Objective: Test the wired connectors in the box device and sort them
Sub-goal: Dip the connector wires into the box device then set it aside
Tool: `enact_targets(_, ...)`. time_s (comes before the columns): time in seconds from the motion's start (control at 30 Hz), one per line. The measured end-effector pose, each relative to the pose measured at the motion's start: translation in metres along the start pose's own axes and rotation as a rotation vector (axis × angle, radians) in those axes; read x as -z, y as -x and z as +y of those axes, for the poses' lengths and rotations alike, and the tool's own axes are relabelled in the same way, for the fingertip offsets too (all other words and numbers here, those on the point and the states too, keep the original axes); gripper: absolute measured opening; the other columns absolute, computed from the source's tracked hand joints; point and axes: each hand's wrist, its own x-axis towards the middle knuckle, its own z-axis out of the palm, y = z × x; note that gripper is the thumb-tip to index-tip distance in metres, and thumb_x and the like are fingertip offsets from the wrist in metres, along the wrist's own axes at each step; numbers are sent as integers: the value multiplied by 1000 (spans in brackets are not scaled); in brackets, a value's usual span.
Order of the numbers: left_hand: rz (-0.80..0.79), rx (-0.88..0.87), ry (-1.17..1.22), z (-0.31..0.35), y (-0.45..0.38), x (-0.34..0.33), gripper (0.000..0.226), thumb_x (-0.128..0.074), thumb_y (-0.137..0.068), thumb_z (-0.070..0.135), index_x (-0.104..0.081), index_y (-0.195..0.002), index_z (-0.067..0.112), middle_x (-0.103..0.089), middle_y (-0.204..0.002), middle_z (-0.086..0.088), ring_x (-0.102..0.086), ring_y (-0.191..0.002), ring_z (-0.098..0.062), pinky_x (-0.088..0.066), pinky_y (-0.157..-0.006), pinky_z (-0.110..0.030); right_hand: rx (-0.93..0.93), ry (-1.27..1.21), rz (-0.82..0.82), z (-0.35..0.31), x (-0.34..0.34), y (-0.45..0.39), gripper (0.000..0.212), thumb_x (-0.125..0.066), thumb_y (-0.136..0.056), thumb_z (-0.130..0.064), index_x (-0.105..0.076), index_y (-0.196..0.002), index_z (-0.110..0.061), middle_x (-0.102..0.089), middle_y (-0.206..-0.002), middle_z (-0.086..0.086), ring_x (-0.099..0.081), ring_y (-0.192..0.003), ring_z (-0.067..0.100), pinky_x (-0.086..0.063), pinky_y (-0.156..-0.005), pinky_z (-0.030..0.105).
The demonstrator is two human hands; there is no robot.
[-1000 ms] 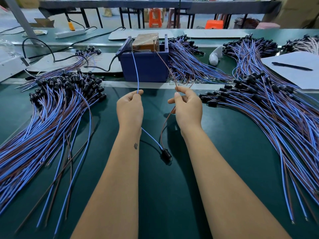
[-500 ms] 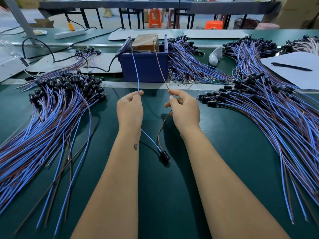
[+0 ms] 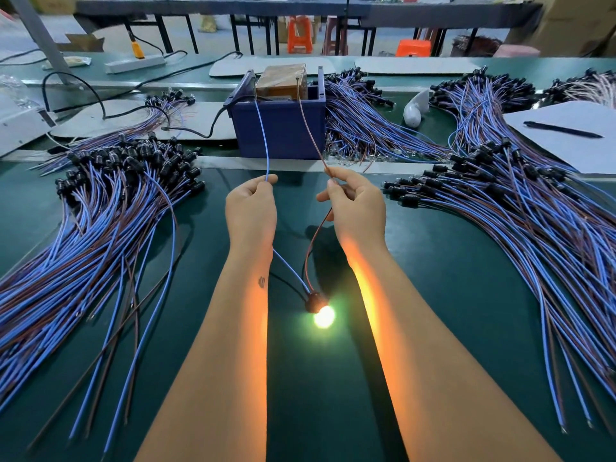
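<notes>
With our left hand (image 3: 251, 208) pinching the blue wire (image 3: 263, 135) and our right hand (image 3: 358, 208) the brown wire (image 3: 310, 128), we hold both ends steady on the box (image 3: 280, 128) while the lamp (image 3: 324, 315) glows.

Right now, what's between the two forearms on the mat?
Head view: the lit connector lies on the green mat between them, its blue wire and brown wire running up to the left hand and right hand.

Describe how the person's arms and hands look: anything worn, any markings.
Both forearms are bare, with no sleeves, gloves, watch or rings visible. The left hand and right hand are uncovered. A small dark mark sits on the left forearm below the wrist.
</notes>
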Motion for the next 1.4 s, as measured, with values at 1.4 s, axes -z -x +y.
enact_targets(1.4,-191,53,369,10,7,-1,16,-58,-97,16,-61,-81,19,-56,-55,9,-47,-46,-5,-32,-44,-16,64,96,-306,-2,0,10,23,-69,-89,-25,-70,-75,-6,-57,-62,4,-43,-57,7,-36,-58,25)
